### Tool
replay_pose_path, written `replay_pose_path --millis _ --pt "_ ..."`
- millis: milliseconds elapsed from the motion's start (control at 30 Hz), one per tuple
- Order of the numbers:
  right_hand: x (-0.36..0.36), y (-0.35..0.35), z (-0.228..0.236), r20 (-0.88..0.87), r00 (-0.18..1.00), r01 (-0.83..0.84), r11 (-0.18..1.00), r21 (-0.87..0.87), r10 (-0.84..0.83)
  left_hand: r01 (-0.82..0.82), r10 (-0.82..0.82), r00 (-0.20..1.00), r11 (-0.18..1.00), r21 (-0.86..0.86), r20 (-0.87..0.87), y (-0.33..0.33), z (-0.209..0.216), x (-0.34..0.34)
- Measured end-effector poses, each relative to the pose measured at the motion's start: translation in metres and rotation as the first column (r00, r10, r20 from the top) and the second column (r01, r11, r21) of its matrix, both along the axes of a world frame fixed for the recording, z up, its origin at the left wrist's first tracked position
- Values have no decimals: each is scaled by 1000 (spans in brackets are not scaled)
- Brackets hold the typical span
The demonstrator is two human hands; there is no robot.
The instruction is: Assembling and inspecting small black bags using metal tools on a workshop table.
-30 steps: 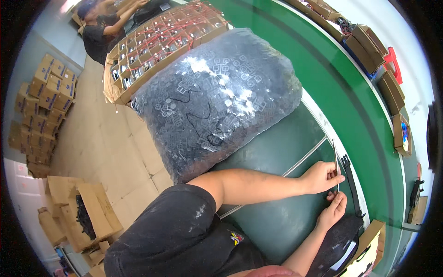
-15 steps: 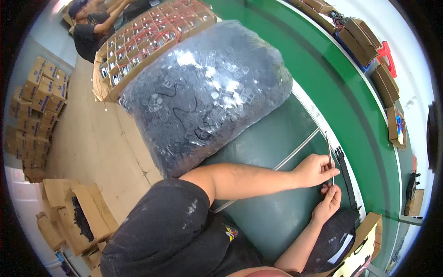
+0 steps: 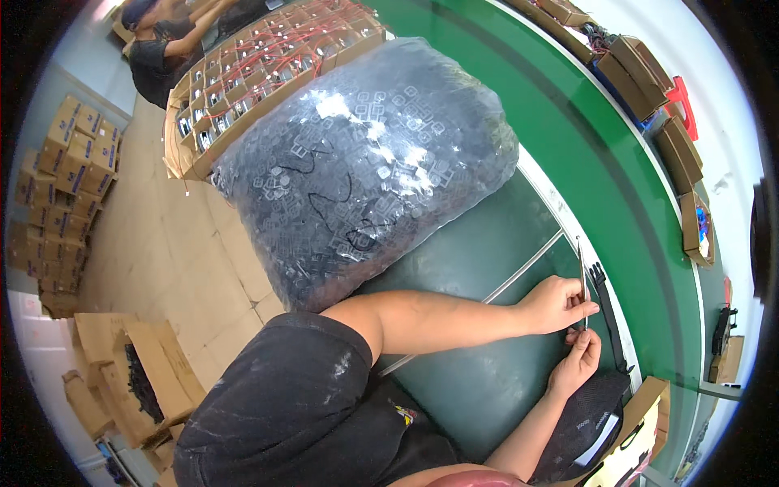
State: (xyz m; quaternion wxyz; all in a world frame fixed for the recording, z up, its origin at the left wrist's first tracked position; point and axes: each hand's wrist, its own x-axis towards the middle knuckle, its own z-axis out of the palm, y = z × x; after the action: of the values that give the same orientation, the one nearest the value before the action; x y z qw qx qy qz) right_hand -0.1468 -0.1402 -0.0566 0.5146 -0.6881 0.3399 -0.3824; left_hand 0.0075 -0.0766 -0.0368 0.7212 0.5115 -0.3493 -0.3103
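Observation:
My left hand (image 3: 556,307) reaches across the dark green table (image 3: 454,365) with its fingers closed round a thin metal rod (image 3: 582,268). The rod points away from me, and its far tip looks slightly bent. Just below, my right hand (image 3: 578,361) is pinched at the near end of the rod. Something small and dark shows between the two hands, too small to name. Right beside them lies a black strap (image 3: 613,321) with a pronged buckle end. A black fabric item (image 3: 580,426) with a white label rests next to my right forearm.
A large clear plastic bag (image 3: 365,170) full of dark parts covers the table's far left. Behind it stands a divided carton (image 3: 203,150) with red wires. A green conveyor (image 3: 649,268) runs along the right. An open box (image 3: 641,406) sits near right; a person (image 3: 158,57) works far left.
My hands stay almost in place, still together at the rod. The view has shifted very slightly.

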Motion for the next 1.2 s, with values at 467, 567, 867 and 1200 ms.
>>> replay_pose_path --millis 467,567,867,1200 --pt "6 4 5 33 999 -33 999 8 33 -57 57 998 998 -19 2 -2 -3 -1" --pt "4 3 6 -8 1000 20 999 -27 -20 -57 57 998 998 -21 11 -1 -2 -1" --pt "2 3 4 10 1000 -12 1000 -12 12 -49 49 999 998 -38 18 -3 -6 -1" --pt "0 0 3 36 996 -87 996 14 86 48 -49 996 999 -12 -72 0 0 -1"
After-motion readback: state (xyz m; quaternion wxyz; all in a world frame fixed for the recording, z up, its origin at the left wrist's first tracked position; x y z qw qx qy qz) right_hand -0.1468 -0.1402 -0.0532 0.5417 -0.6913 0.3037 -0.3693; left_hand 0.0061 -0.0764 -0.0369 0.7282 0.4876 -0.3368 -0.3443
